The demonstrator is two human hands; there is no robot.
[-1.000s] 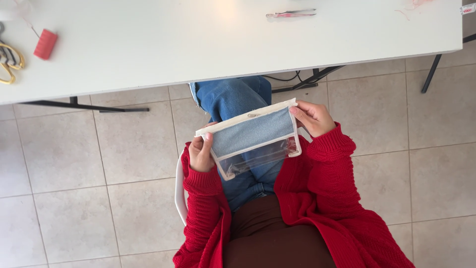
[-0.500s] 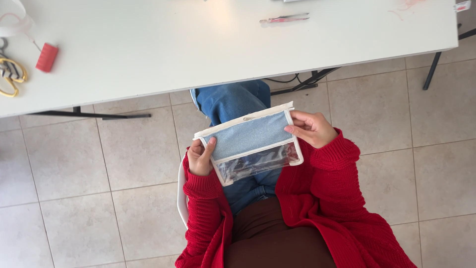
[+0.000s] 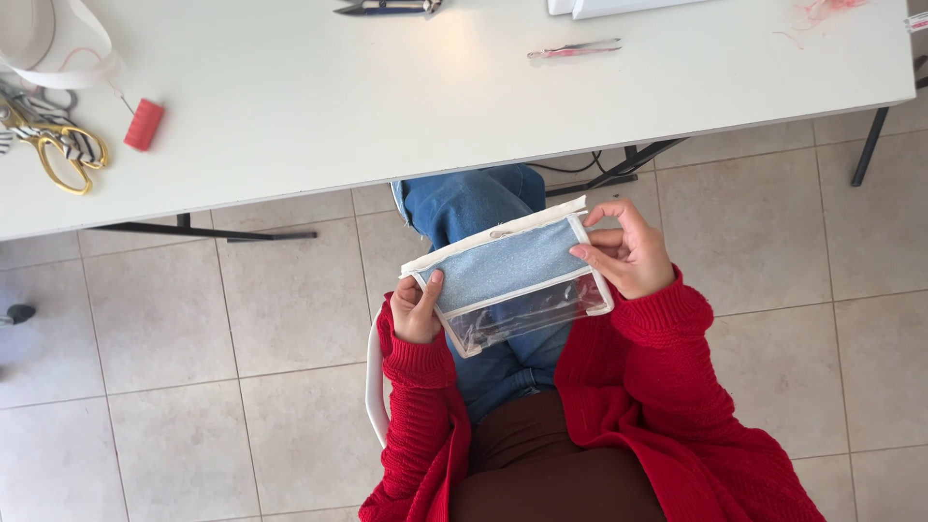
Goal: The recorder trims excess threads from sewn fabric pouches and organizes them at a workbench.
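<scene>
1. tiled floor, white surface beyond the fingers.
2. pouch over the lap, long axis spanning both hands.
3. left hand and right hand fingers closed, pinching its opposite ends, equally near.

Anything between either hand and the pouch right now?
Nothing visible. The left hand grips the left end of the denim-and-clear zip pouch, thumb on its front; the right hand pinches its right edge. Both touch it directly, held over the lap below the white table.
</scene>
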